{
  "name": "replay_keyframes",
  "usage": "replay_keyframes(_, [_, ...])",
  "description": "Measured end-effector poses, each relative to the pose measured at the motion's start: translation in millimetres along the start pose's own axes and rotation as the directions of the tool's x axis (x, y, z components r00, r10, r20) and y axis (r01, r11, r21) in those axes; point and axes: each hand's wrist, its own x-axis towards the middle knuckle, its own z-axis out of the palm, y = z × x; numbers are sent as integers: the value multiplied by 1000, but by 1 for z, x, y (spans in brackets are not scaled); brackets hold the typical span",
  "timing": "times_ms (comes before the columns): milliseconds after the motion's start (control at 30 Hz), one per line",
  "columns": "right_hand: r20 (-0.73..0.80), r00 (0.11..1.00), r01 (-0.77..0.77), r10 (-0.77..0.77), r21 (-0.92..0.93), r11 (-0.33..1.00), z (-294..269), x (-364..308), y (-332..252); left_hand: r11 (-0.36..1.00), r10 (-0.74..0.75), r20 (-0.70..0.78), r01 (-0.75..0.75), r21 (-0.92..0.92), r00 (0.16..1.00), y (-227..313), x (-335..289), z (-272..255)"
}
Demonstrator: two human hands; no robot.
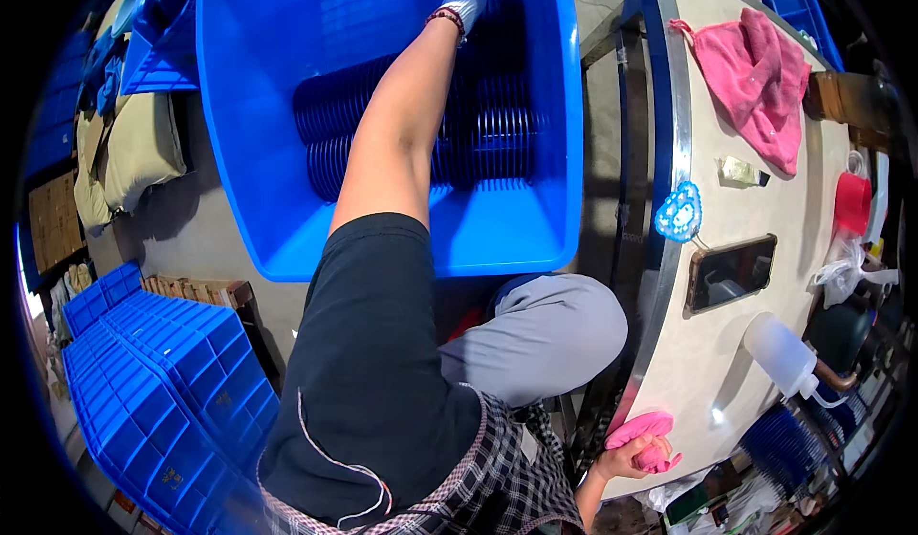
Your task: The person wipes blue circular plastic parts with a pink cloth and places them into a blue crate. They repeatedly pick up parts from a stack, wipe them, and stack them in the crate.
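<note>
My left arm stretches down into a large blue plastic bin (251, 143). On my left hand (465, 3) is a white glove, with a dark beaded bracelet at the wrist. Its fingers fade into the shadow by the bin's far wall, so what they touch does not show. Rows of thin, round-edged dark blue pieces (503, 143) stand packed on edge in the bin, partly behind my forearm. My bare right hand (631, 460) is closed on a bunched pink cloth (639, 428) at the near edge of the white-topped table (660, 363).
On the table lie a second pink cloth (755, 86), a phone (731, 273), a blue-and-white crocheted piece (679, 212) and a translucent squeeze bottle (780, 351). Stacked blue crates (172, 392) stand at the lower left. A metal table frame (631, 152) runs beside the bin.
</note>
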Motion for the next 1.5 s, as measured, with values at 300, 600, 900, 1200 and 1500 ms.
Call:
replay_keyframes(300, [-9,1000,-11,11,26,1000,2,2,-2,999,-36,51,37,-13,998,-12,-1,-10])
replay_keyframes(600, [26,999,-39,38,39,998,2,4,-5,962,-105,-188,52,-267,977,-59,14,-48])
replay_keyframes(900, [54,925,-373,376,308,875,-3,-11,-17,616,384,-36,-285,-734,923,-38,-320,-93])
replay_keyframes(1200, [173,902,-304,396,905,297,29,8,13,527,818,-110,-812,-249,565,0,-544,-75])
replay_keyframes(1500, [406,704,-165,583,891,-422,-57,-45,93,545,834,158,-746,-382,528,171,-548,126])
